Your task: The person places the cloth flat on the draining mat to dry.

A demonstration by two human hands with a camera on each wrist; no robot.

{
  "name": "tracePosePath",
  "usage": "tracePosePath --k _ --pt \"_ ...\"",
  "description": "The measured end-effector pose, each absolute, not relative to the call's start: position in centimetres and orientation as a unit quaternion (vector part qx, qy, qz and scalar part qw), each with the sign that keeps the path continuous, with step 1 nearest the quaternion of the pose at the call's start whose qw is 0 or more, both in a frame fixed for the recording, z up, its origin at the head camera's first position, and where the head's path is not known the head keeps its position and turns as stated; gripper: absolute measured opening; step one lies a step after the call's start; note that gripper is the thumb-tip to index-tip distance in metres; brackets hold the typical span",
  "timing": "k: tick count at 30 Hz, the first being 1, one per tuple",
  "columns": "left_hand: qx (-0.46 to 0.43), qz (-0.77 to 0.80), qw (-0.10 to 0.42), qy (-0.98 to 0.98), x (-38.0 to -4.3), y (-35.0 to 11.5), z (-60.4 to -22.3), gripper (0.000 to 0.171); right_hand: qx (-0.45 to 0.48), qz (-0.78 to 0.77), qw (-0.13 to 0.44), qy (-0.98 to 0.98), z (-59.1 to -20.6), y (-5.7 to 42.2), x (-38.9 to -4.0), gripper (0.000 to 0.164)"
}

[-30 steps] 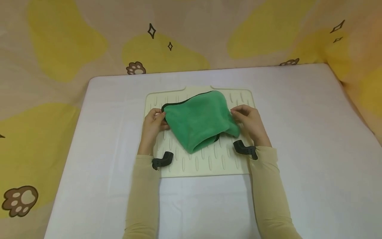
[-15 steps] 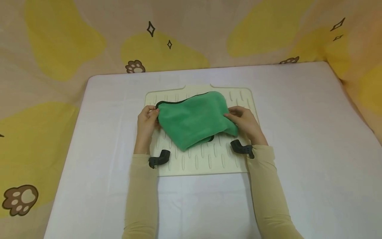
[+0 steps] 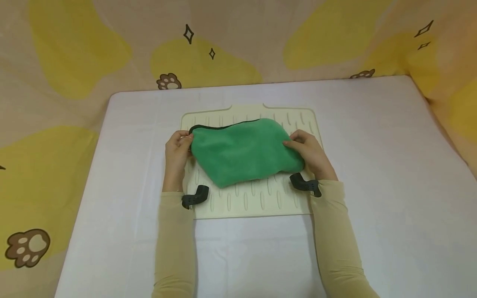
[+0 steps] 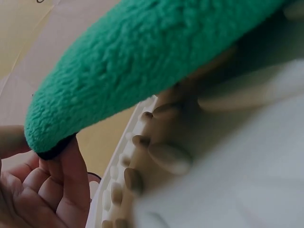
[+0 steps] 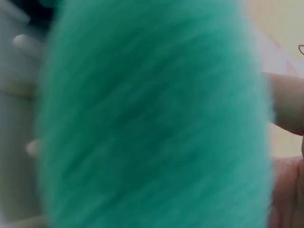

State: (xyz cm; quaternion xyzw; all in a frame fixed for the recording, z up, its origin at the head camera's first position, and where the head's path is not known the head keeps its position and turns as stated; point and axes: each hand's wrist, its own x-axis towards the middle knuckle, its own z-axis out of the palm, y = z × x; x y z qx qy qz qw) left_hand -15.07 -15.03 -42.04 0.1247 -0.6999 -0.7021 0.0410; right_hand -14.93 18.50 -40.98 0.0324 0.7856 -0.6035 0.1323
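A fuzzy green cloth (image 3: 242, 153) with a dark border hangs between both hands, over a cream ridged mat (image 3: 246, 203). My left hand (image 3: 177, 155) pinches its upper left corner between thumb and fingers; in the left wrist view the dark hem lies at the fingertips of that hand (image 4: 47, 185). On the opposite side, my right hand (image 3: 311, 153) holds the cloth's right edge, thumb on top. The right wrist view is mostly filled by blurred green cloth (image 5: 152, 118), with part of the right hand (image 5: 287, 185) at its edge.
The mat lies on a white-covered table (image 3: 380, 174). Behind and to the sides hangs a yellow and beige curtain (image 3: 238, 41) with paw prints. A dark wrist mount (image 3: 195, 197) sits on the left wrist, another (image 3: 304, 184) on the right.
The left hand has moved left with its corner, so the cloth is stretched wider. The right thumb has come onto the cloth, and its lower fold no longer gapes.
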Motion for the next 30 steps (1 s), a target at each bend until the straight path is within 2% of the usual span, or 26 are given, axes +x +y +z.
tracePosePath --k 7,12,17,21,25,30 --pt "0.120 -0.698 0.042 -0.705 -14.9 -15.2 -42.0 0.012 0.040 -0.666 0.134 0.733 -41.0 19.2 -14.9 0.014" --pt "0.120 -0.700 0.040 -0.703 -14.9 -15.2 -41.9 0.015 0.063 -0.693 0.125 0.707 -41.0 19.3 -14.9 0.018" --pt "0.117 -0.703 0.042 -0.700 -14.9 -15.1 -41.9 0.013 0.064 -0.725 0.101 0.679 -41.2 19.3 -14.9 0.009" --pt "0.116 -0.707 0.044 -0.696 -15.0 -15.1 -42.0 0.009 0.062 -0.734 0.080 0.672 -41.4 19.4 -14.9 0.011" --pt "0.121 -0.706 0.036 -0.697 -15.1 -15.2 -42.1 0.007 0.095 -0.730 0.085 0.671 -41.5 19.6 -15.0 0.006" --pt "0.123 -0.692 0.005 -0.711 -15.2 -15.3 -42.1 0.015 0.137 -0.682 0.100 0.712 -41.3 19.9 -15.1 0.019"
